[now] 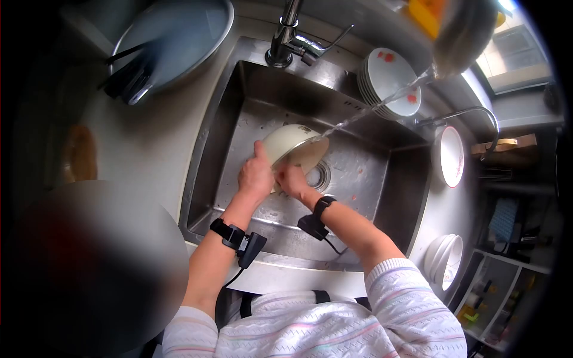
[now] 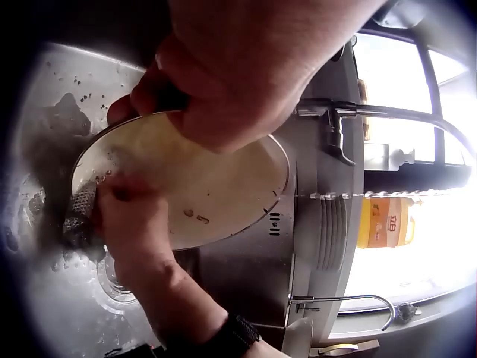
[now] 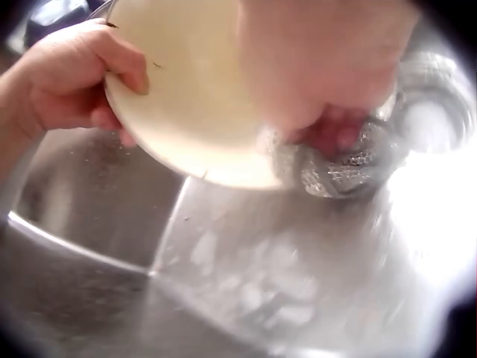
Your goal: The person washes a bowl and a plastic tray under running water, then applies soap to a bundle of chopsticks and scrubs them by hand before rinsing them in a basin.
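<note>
A cream enamel basin is tilted on its side above the sink floor, its hollow facing the right hand. My left hand grips its rim, thumb on one face and fingers on the other, as the left wrist view also shows. Inside the basin, my right hand has its fingers curled round a grey mesh scrubber, which lies against the wall near the rim. A few dark marks show on the inner surface. A stream of water runs down toward the basin rim.
Around the steel sink stand a faucet at the back, stacked plates behind, a bowl and small bowls on the right. A large pan sits at the back left; a blurred round shape fills the near left.
</note>
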A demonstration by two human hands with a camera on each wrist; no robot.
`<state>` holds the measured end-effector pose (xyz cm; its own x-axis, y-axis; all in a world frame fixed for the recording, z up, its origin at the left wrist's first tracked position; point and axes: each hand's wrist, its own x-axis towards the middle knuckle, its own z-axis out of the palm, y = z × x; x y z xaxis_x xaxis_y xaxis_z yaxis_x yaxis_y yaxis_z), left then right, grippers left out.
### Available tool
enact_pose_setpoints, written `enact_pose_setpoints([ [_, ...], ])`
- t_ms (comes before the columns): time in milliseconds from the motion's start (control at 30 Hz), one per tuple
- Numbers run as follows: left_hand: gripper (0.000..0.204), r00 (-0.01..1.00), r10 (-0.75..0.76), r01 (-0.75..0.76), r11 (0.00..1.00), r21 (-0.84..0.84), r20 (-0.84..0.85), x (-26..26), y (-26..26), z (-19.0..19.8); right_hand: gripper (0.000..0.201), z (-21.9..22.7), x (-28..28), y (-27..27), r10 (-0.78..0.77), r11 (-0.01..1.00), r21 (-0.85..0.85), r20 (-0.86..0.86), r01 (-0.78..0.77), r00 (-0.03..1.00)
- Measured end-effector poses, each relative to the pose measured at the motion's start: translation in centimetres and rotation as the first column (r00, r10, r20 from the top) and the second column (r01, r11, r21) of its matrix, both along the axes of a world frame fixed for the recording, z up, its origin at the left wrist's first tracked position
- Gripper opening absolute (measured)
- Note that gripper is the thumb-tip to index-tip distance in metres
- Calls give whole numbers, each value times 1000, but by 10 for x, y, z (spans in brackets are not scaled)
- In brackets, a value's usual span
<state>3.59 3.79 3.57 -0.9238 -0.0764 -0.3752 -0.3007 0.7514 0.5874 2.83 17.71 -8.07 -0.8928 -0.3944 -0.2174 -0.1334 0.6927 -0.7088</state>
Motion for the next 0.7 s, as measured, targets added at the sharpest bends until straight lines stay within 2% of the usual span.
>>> enact_pose_setpoints([
  [33, 51, 1000, 4, -4, 1000, 3, 4, 1, -1, 0, 7, -2, 1, 3, 4, 1000, 3, 4, -4, 1000],
  [100, 53, 998, -52, 53, 997, -49, 25, 2, -2, 0, 11, -6, 1, 17, 76, 987, 149, -75, -65, 994],
  [133, 53, 998, -61, 63, 997, -52, 22, 1, -1, -1, 9, 1, -11, 18, 162, 961, 253, -186, -112, 969],
  [167, 52, 999, -32, 33, 999, -32, 23, 0, 1, -5, 12, 9, -19, 18, 164, 909, 405, -141, -95, 976],
  [233, 51, 1000, -7, 7, 1000, -10, 14, -3, 4, -2, 13, 0, -22, 14, 96, 939, 344, -279, 6, 955],
  [267, 51, 1000, 3, -3, 1000, -5, 20, -4, 4, -1, 13, -3, -15, 11, 96, 939, 344, -283, 8, 954],
  [333, 51, 1000, 20, -20, 1000, 1, 24, -6, -1, -3, 19, 9, 12, 0, 120, 990, 79, -33, -117, 992],
  [367, 49, 1000, -1, 0, 999, -52, -13, -8, -4, -8, 29, 7, 24, -1, 139, 990, 13, 68, -140, 988],
  [433, 47, 999, -25, 20, 994, -106, -46, -16, -10, -8, 32, 49, 34, 9, 380, 910, 172, 25, -378, 925],
  [467, 44, 994, 64, -65, 998, 0, 91, -25, -14, -5, 32, 43, 29, 21, 381, 910, 172, 20, -378, 925],
  [500, 42, 963, 132, -158, 983, 97, 237, -31, -17, -3, 33, 33, 21, 34, 471, 853, 357, -210, -381, 857],
  [533, 37, 954, 202, -240, 958, 158, 221, -33, -18, -3, 33, 34, 11, 41, 569, 783, 530, -400, -325, 718],
  [567, 37, 955, 200, -237, 959, 158, 217, -37, -16, -3, 31, 34, -1, 45, 561, 768, 571, -382, -291, 734],
  [633, 39, 906, 243, -339, 907, 251, 347, -41, -15, 3, 27, 29, -9, 37, 490, 786, 563, -317, -255, 812],
  [667, 40, 936, 266, -325, 905, 276, 231, -40, -15, -4, 27, 27, -4, 31, 487, 788, 561, -318, -252, 814],
  [700, 40, 938, 265, -322, 905, 277, 226, -36, -10, -11, 22, 24, 1, 21, 402, 882, 392, -341, -259, 850],
])
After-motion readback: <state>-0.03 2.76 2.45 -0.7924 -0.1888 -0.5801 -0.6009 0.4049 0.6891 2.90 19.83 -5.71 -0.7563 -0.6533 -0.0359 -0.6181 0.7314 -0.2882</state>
